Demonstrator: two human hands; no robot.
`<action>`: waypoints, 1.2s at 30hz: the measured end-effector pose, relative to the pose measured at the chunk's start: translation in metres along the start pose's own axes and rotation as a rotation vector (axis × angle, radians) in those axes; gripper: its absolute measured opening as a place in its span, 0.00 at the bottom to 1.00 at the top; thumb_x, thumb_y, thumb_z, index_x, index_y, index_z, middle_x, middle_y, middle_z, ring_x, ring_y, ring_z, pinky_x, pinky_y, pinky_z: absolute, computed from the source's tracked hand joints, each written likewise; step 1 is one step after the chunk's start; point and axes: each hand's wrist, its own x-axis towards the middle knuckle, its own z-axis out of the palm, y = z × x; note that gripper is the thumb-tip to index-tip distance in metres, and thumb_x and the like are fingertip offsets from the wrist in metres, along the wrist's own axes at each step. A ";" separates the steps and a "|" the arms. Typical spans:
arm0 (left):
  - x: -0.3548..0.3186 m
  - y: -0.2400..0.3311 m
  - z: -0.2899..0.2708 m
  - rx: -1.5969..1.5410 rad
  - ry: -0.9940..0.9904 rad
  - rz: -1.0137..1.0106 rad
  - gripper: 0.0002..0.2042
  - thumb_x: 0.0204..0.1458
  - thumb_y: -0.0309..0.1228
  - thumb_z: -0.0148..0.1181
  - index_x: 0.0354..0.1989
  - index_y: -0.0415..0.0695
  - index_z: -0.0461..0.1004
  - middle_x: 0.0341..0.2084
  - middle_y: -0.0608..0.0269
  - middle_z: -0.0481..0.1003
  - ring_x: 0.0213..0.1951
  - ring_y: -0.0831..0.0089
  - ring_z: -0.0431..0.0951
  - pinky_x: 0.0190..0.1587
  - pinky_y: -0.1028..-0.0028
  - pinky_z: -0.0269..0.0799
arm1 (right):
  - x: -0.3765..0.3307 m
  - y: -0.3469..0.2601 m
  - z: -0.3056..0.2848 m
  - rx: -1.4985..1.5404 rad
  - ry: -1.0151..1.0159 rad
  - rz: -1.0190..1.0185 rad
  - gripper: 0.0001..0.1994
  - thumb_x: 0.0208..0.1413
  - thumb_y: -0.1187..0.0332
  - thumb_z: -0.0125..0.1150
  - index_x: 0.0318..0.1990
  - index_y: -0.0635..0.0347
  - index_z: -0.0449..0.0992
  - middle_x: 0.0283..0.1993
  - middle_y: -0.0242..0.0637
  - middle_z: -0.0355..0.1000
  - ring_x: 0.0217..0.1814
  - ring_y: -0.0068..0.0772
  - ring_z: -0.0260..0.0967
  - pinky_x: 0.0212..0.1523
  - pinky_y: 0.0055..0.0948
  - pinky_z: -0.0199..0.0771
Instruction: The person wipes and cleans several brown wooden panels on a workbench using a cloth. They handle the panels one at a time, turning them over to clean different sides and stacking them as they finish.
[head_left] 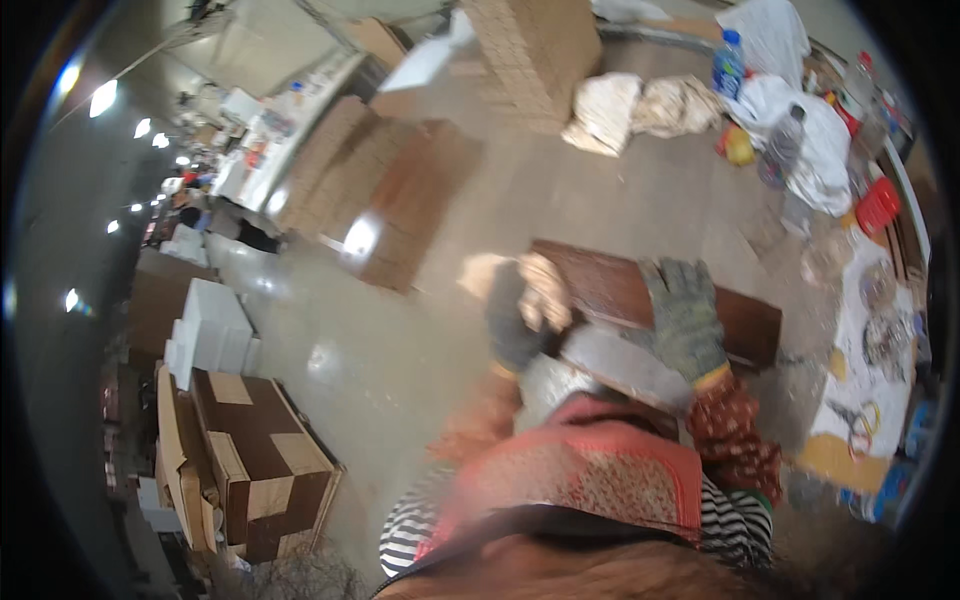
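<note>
head cam | worn high | faces down | close over gloved hands [600, 320]

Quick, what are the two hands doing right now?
Left hand: gloved, fingers curled around a crumpled tan piece, holding it.
Right hand: gloved, fingers spread open, pressing flat on the brown board.

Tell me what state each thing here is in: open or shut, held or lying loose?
Left hand: gloved, holding a pale crumpled wad.
Right hand: gloved, resting flat on the brown board.
Grey slab: tilted, below the board.
Cardboard box: flaps open.
Blue-capped bottle: upright, capped.
Flat cartons: stacked on the floor.
</note>
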 end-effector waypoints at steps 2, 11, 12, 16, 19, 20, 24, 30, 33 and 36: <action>-0.007 -0.036 -0.014 -0.092 0.085 -0.422 0.21 0.66 0.37 0.54 0.59 0.34 0.70 0.54 0.47 0.76 0.55 0.52 0.77 0.59 0.58 0.73 | -0.001 0.001 -0.001 -0.009 -0.038 0.021 0.47 0.42 0.43 0.74 0.68 0.58 0.65 0.60 0.44 0.65 0.66 0.49 0.60 0.72 0.59 0.50; 0.028 0.014 -0.015 -0.717 0.107 -0.391 0.19 0.59 0.26 0.62 0.60 0.38 0.72 0.51 0.54 0.77 0.53 0.59 0.79 0.54 0.65 0.77 | -0.002 0.001 0.006 -0.071 -0.022 0.033 0.46 0.44 0.40 0.73 0.67 0.57 0.66 0.63 0.44 0.65 0.68 0.52 0.59 0.73 0.59 0.50; 0.027 0.020 -0.010 0.031 -0.087 -0.224 0.21 0.57 0.25 0.64 0.60 0.37 0.73 0.54 0.53 0.77 0.56 0.57 0.78 0.58 0.64 0.74 | -0.002 0.002 0.007 -0.078 -0.039 0.038 0.46 0.45 0.39 0.72 0.67 0.58 0.66 0.63 0.44 0.65 0.69 0.52 0.59 0.73 0.60 0.50; 0.017 -0.004 -0.015 -0.326 0.042 -0.667 0.19 0.61 0.34 0.62 0.57 0.37 0.74 0.49 0.58 0.79 0.50 0.67 0.78 0.55 0.67 0.73 | -0.003 0.005 0.012 -0.123 -0.039 0.024 0.47 0.45 0.37 0.70 0.68 0.58 0.66 0.64 0.45 0.64 0.70 0.52 0.58 0.73 0.60 0.49; 0.013 -0.029 -0.034 -0.332 0.142 -0.848 0.26 0.62 0.42 0.59 0.60 0.34 0.71 0.46 0.56 0.79 0.45 0.65 0.79 0.51 0.68 0.75 | -0.003 0.004 0.012 -0.115 -0.031 0.020 0.47 0.45 0.37 0.70 0.68 0.58 0.65 0.64 0.45 0.64 0.70 0.51 0.58 0.74 0.59 0.49; 0.017 -0.032 -0.040 -0.492 0.239 -0.981 0.25 0.62 0.42 0.59 0.60 0.34 0.71 0.45 0.56 0.79 0.45 0.66 0.79 0.51 0.69 0.75 | -0.002 0.004 0.011 -0.110 -0.025 0.023 0.47 0.46 0.37 0.70 0.68 0.58 0.65 0.64 0.45 0.64 0.70 0.51 0.58 0.74 0.59 0.49; 0.069 -0.040 -0.042 -1.002 -0.053 -0.838 0.24 0.60 0.39 0.64 0.60 0.36 0.72 0.50 0.54 0.78 0.52 0.64 0.78 0.55 0.68 0.74 | 0.000 0.001 0.007 -0.075 -0.160 0.089 0.50 0.46 0.37 0.70 0.72 0.57 0.61 0.66 0.48 0.62 0.72 0.52 0.56 0.77 0.57 0.44; 0.111 -0.039 0.018 -0.367 -0.512 -0.506 0.22 0.57 0.41 0.66 0.56 0.42 0.77 0.46 0.46 0.81 0.49 0.53 0.80 0.54 0.63 0.74 | -0.001 0.002 0.008 -0.100 -0.095 0.055 0.45 0.48 0.37 0.68 0.68 0.58 0.66 0.65 0.47 0.63 0.71 0.54 0.56 0.76 0.59 0.47; 0.109 -0.064 0.022 -0.196 -0.553 -0.606 0.19 0.59 0.41 0.63 0.52 0.40 0.78 0.42 0.48 0.82 0.44 0.55 0.82 0.49 0.61 0.75 | -0.001 0.007 0.013 -0.102 -0.130 0.064 0.45 0.50 0.35 0.66 0.68 0.58 0.66 0.67 0.48 0.62 0.72 0.58 0.55 0.75 0.61 0.47; 0.109 -0.089 0.012 -0.043 -0.463 -0.527 0.19 0.59 0.38 0.64 0.53 0.37 0.78 0.44 0.49 0.82 0.46 0.57 0.82 0.50 0.62 0.75 | -0.004 0.008 0.019 -0.132 -0.175 0.078 0.45 0.51 0.35 0.65 0.69 0.57 0.66 0.67 0.48 0.62 0.73 0.60 0.54 0.75 0.62 0.47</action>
